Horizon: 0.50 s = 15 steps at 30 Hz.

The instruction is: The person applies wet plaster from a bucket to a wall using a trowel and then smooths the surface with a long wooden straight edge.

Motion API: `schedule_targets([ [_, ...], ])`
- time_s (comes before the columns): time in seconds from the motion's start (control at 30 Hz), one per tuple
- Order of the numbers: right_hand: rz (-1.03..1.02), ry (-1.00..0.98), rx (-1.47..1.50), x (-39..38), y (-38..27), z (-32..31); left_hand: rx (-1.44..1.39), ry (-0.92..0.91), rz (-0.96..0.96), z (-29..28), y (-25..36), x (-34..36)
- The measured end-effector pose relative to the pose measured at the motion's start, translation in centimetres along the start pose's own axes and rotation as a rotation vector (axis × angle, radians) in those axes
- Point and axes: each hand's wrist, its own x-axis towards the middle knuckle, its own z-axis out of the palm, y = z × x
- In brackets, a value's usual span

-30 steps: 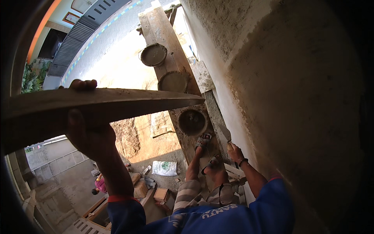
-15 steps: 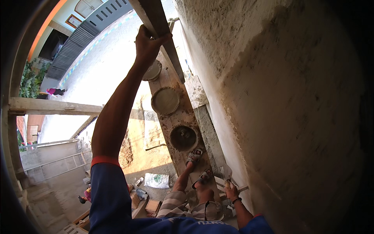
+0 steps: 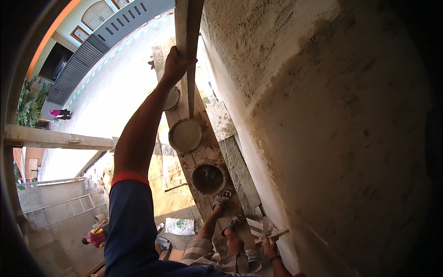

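Observation:
My left hand is raised on an outstretched arm and closed round a long, straight wooden board, which slants down beside the wall. Low at the right, near the wall, my right hand is closed on a trowel; its grip is small and partly hidden. Below the board, several round tubs stand in a row on a plank. The middle tub is filled with grey mortar. Nearest my feet, another tub looks dark inside with a little material in it.
My sandalled feet stand on the narrow raised plank. A wooden beam crosses at left. Far below lie a white sack and a ladder. One person is at lower left; another person is on the bright pavement.
The board has swung more upright, and its lower end has moved left in view. My right hand and the trowel appear lower. The person at lower left shows more fully.

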Motion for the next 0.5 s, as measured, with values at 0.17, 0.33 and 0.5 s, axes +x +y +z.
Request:
schedule_targets([
  [0.17,0.101,0.024,0.006,-0.1,1.8,0.8,0.021,-0.117,0.021,3.5,2.6,2.4],
  [0.33,0.162,-0.044,0.025,-2.4,-6.2,-2.3,0.196,-0.077,0.079,9.0,2.2,5.4],
  [0.5,0.559,-0.017,0.241,-6.5,-9.9,-4.1,0.121,-0.128,0.007,16.1,2.1,8.0],
])
